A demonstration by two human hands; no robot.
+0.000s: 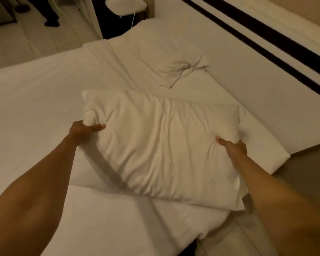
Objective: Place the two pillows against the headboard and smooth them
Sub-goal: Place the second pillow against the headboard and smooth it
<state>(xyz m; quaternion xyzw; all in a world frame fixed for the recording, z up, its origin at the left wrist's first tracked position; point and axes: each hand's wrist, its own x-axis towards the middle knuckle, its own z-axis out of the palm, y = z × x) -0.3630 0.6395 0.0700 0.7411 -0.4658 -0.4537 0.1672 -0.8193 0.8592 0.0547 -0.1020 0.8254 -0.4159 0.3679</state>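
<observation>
While the far pillow (166,52) lies apart, both hands' fingers (98,127) pinch the near pillow (161,146) at its 2 ends.

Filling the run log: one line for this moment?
left hand: grips near pillow | right hand: grips it | far pillow: by headboard, rumpled

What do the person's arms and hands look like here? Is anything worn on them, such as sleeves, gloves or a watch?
Both forearms are bare up to the picture's edge: no sleeves show. The left hand and the right hand have no gloves. No watch, bracelet or ring shows on the visible parts. The fingers are partly hidden in the fabric, so rings there cannot be ruled out.
</observation>
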